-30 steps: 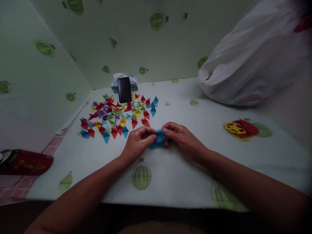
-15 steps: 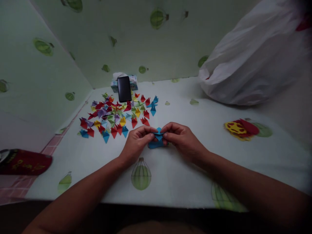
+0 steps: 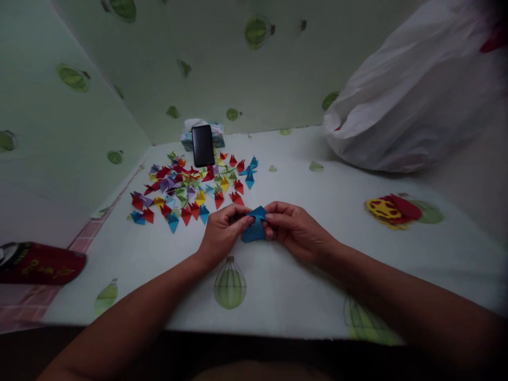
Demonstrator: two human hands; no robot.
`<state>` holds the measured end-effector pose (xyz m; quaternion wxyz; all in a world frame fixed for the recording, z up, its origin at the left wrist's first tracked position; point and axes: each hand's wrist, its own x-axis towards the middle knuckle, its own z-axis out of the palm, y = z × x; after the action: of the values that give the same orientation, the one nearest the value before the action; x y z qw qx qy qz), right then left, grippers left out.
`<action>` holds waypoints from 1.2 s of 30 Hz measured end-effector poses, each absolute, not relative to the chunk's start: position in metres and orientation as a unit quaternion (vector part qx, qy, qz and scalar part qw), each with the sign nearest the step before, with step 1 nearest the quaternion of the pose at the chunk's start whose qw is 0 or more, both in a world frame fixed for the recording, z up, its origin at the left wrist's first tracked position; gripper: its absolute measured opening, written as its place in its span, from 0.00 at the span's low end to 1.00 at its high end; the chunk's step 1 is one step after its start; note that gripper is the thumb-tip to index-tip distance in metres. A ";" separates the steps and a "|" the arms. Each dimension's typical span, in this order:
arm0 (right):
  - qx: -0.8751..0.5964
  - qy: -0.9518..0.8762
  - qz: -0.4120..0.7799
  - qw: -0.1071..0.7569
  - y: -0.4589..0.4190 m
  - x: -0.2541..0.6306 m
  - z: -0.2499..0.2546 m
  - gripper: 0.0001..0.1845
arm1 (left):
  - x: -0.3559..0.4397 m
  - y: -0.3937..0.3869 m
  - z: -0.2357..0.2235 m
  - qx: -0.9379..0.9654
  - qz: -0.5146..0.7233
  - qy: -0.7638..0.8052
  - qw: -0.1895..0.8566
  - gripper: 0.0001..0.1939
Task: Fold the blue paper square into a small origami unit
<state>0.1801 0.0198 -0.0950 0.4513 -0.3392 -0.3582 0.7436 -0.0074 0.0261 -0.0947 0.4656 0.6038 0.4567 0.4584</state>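
Between my hands is a small piece of folded blue paper (image 3: 259, 212), pinched from both sides. My left hand (image 3: 227, 226) grips its left side between thumb and forefinger. On the right side, my right hand (image 3: 292, 225) does the same, its other fingers curled under. Just below the fingertips shows more flat blue paper (image 3: 253, 233); whether it is a separate sheet lying on the table I cannot tell. Beyond my left hand spreads a heap of small folded paper cranes (image 3: 190, 182) in red, blue, yellow, green and purple.
A black phone (image 3: 202, 146) leans on a tissue box (image 3: 218, 135) behind the heap. Red and yellow cut-outs (image 3: 391, 209) lie at the right. A large white plastic bag (image 3: 397, 121) fills the back right. At the left edge is a red can (image 3: 43, 263).
The folded blue paper has tilted between my fingers, and its crosswise flap no longer shows. More of the blue paper below is visible. Both hands have stayed nearly in place.
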 end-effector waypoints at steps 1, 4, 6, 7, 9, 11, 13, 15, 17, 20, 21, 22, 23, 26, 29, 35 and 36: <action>-0.342 -0.379 0.730 0.454 0.020 0.180 -0.095 0.12 | -0.007 0.026 -0.094 0.599 0.458 0.460 0.468 0.08; -0.364 -0.461 0.673 0.449 0.020 0.181 -0.095 0.13 | -0.006 0.025 -0.091 0.585 0.456 0.467 0.482 0.09; -0.384 -0.511 0.630 0.441 0.020 0.182 -0.095 0.12 | -0.006 0.025 -0.090 0.581 0.450 0.469 0.490 0.09; -0.394 -0.533 0.606 0.439 0.020 0.183 -0.094 0.12 | -0.006 0.025 -0.090 0.581 0.448 0.468 0.493 0.10; -0.414 -0.570 0.557 0.439 0.020 0.183 -0.093 0.11 | -0.006 0.025 -0.090 0.583 0.447 0.465 0.495 0.10; -0.429 -0.597 0.521 0.433 0.019 0.184 -0.093 0.11 | -0.006 0.025 -0.090 0.586 0.447 0.457 0.497 0.10; -0.439 -0.611 0.502 0.426 0.018 0.184 -0.092 0.11 | -0.006 0.025 -0.090 0.588 0.446 0.451 0.502 0.10; -0.444 -0.620 0.490 0.423 0.018 0.184 -0.093 0.11 | -0.006 0.025 -0.090 0.589 0.442 0.448 0.507 0.11; -0.445 -0.628 0.479 0.422 0.018 0.185 -0.094 0.12 | -0.005 0.024 -0.088 0.592 0.440 0.450 0.504 0.11; -0.445 -0.642 0.461 0.422 0.017 0.185 -0.093 0.12 | -0.004 0.023 -0.087 0.588 0.441 0.456 0.501 0.12; -0.447 -0.647 0.452 0.421 0.017 0.185 -0.093 0.12 | -0.004 0.023 -0.086 0.585 0.441 0.458 0.503 0.12; -0.449 -0.653 0.443 0.419 0.017 0.186 -0.092 0.13 | -0.004 0.022 -0.086 0.582 0.439 0.458 0.508 0.12; -0.452 -0.659 0.435 0.416 0.016 0.186 -0.090 0.13 | -0.004 0.022 -0.086 0.580 0.435 0.457 0.515 0.12; -0.458 -0.674 0.415 0.404 0.013 0.186 -0.086 0.14 | -0.006 0.022 -0.089 0.580 0.419 0.452 0.533 0.13; -0.455 -0.686 0.403 0.399 0.012 0.186 -0.084 0.15 | -0.007 0.021 -0.091 0.575 0.415 0.448 0.545 0.13; -0.453 -0.710 0.382 0.380 0.016 0.186 -0.086 0.15 | -0.007 0.022 -0.088 0.581 0.394 0.443 0.558 0.14; -0.451 -0.710 0.384 0.380 0.017 0.186 -0.087 0.16 | -0.006 0.023 -0.087 0.582 0.393 0.444 0.556 0.14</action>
<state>0.1864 0.0165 -0.0866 0.3802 -0.4509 -0.7105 0.3839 -0.0060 0.0227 -0.0865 0.5562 0.5818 0.4445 0.3933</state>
